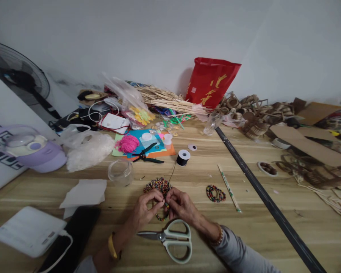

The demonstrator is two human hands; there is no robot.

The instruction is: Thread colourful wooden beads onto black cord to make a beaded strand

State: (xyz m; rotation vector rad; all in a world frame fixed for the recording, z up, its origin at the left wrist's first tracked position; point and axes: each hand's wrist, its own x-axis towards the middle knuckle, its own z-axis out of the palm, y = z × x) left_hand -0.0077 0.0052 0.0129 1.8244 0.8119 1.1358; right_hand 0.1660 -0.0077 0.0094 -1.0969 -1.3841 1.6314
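My left hand and my right hand meet at the front middle of the table, fingertips pinched close together. Between them hangs a strand of multicoloured beads, curving below the fingers. Just beyond lies a pile of similar beads. A dark cord runs from my fingers up to a spool of black cord. Scissors with pale green handles lie below my hands, blades pointing left. To the right rests a coiled bead bracelet. Exactly which fingers grip the cord is hidden.
Left of the beads stand a clear jar, pliers and pink yarn. A white device sits front left. A black strip crosses the table at right, near a thin stick. Cardboard and wicker pieces lie beyond.
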